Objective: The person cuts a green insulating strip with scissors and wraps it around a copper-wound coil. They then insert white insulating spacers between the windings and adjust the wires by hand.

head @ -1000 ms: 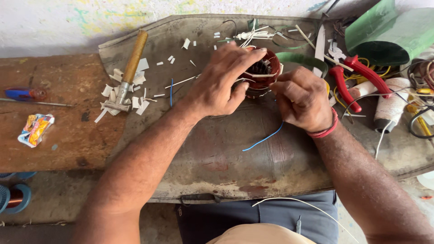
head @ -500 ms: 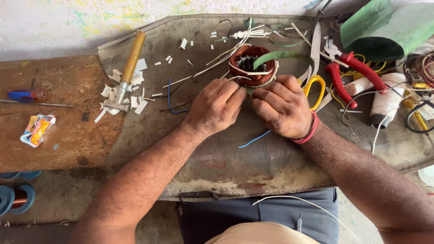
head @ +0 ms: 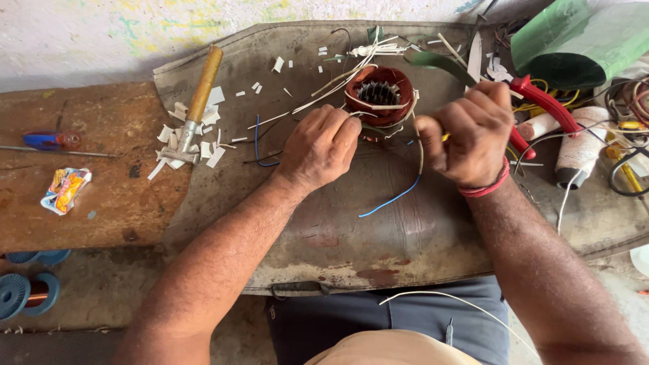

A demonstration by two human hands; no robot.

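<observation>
Right hand (head: 468, 137) has been pulled out to the right since a moment ago, a thin cord (head: 420, 150) being gripped in it, while the left hand (head: 319, 145) is being kept closed against the red motor stator (head: 378, 94) on the tabletop (head: 378, 236).

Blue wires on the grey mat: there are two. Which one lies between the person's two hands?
The longer, straighter blue wire, running diagonally below the copper-wound motor stator, between left hand and right hand. The curved blue wire lies left of the left hand.
</observation>
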